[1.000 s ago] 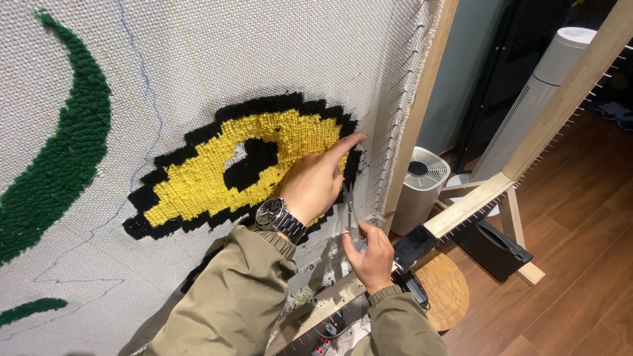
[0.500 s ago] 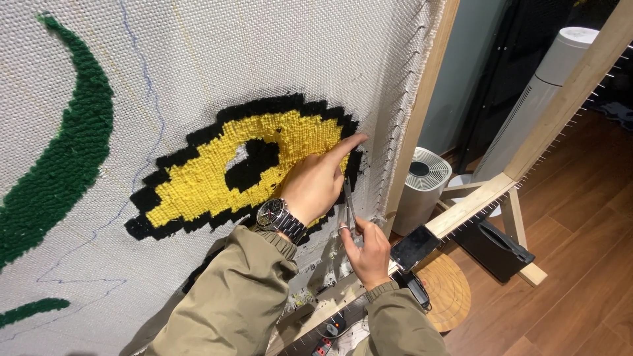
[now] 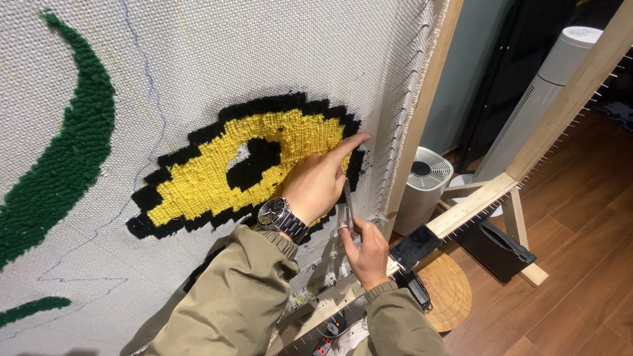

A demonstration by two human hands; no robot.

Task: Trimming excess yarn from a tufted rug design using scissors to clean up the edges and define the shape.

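A white tufting cloth (image 3: 264, 59) is stretched on a wooden frame (image 3: 428, 99). On it sits a tufted yellow shape with a black outline (image 3: 217, 171). My left hand (image 3: 320, 178), with a metal watch (image 3: 280, 217) on the wrist, lies flat on the right end of the yellow shape, index finger pointing up and right. My right hand (image 3: 366, 247) is just below it and grips small metal scissors (image 3: 348, 204), blades pointing up beside the left hand, close to the black edge.
A green tufted curve (image 3: 72, 151) runs down the cloth's left side. A dark phone (image 3: 415, 247) rests on the frame's lower rail. Behind stand a small white round fan unit (image 3: 425, 181), a tall white tower (image 3: 547, 86), a round wooden stool (image 3: 448, 290) and a black case (image 3: 494, 247) on wood flooring.
My right hand has lifted the scissors slightly closer to the left hand and the black edge. The left hand stays pressed on the yellow tufting.
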